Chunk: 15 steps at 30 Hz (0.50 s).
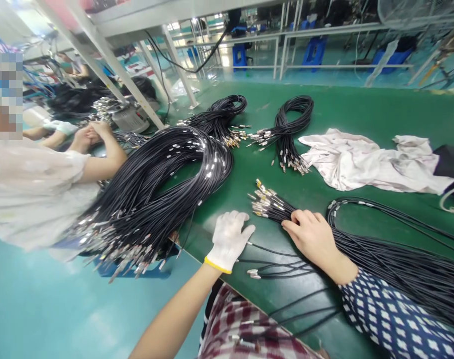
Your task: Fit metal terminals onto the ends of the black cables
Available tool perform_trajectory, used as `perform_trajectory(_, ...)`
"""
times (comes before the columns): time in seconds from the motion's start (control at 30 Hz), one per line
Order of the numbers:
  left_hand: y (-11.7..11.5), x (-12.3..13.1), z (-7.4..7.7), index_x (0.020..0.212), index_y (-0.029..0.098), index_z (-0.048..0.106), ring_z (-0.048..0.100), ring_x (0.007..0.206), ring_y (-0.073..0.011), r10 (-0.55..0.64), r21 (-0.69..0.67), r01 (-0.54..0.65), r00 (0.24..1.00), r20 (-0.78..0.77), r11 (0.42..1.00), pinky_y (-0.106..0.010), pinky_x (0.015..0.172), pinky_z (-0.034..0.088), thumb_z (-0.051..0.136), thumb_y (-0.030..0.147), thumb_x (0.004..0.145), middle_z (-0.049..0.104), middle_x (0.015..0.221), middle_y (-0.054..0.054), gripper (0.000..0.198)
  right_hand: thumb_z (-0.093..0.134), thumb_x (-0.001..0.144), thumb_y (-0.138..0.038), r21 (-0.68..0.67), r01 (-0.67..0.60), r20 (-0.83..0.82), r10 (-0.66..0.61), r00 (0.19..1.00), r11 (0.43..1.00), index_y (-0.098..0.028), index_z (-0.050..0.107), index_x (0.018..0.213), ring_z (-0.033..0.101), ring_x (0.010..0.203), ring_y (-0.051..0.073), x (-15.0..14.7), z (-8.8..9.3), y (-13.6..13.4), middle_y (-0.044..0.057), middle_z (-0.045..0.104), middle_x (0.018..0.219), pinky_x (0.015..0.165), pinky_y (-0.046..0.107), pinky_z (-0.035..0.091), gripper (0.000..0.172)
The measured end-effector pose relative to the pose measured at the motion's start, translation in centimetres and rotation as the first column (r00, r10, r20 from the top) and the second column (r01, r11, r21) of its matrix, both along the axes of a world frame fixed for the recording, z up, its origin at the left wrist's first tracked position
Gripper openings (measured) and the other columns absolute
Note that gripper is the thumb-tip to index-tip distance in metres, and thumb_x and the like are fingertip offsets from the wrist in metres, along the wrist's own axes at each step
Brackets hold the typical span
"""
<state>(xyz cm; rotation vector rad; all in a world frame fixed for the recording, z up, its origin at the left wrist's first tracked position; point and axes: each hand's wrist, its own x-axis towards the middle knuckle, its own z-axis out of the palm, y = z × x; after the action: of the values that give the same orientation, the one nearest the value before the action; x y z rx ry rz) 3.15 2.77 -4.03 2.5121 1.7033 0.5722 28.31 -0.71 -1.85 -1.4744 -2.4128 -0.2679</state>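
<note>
My left hand (229,238), in a white knit glove with a yellow cuff, rests over the green table near its front edge. Its thumb stands apart from the fingers and no object shows in it. Bare, my right hand (312,237) is closed round a bundle of black cables (285,209), just behind its metal connector ends (266,202). The long cable lengths (402,264) run off to the right under my forearm. Several loose cables (283,271) with metal tips lie between my hands, one tip close to my left thumb.
A large looped cable heap (167,174) overhangs the table's left edge. Two coiled bundles (227,112) (294,119) lie farther back. A crumpled white cloth (369,159) is on the right. At left sits a co-worker (36,184), hands together. Metal posts (178,65) support a shelf.
</note>
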Motion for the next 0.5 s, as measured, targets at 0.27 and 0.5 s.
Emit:
perform_trajectory(0.27, -1.1, 0.2, 0.4, 0.090, 0.021, 0.064, 0.057, 0.091, -0.0229, -0.075, -0.006, 0.076, 0.996, 0.057, 0.997, -0.040, 0.093, 0.041, 0.070, 0.033, 0.084, 0.064, 0.089, -0.002, 0.014, 0.064, 0.094, -0.011, -0.092, 0.119, 0.143, -0.105, 0.984, 0.989, -0.018, 0.071, 0.119, 0.052, 0.089, 0.024, -2.0, -0.2, -2.1, 0.008, 0.063, 0.098, 0.073, 0.038, 0.031, 0.027)
perform_trajectory(0.5, -4.6, -0.4, 0.5, 0.088, 0.023, 0.063, 0.058, 0.087, -0.0201, -0.093, 0.059, 0.087, 0.989, 0.112, 0.994, -0.038, 0.095, 0.042, 0.077, 0.040, 0.075, 0.064, 0.085, 0.000, 0.026, 0.046, 0.098, -0.018, 0.075, -0.004, -0.045, 0.007, 0.999, 0.997, -0.016, 0.072, 0.098, 0.058, 0.083, 0.027, -1.5, -1.5, -0.9, 0.009, 0.064, 0.091, 0.069, 0.040, 0.035, 0.027)
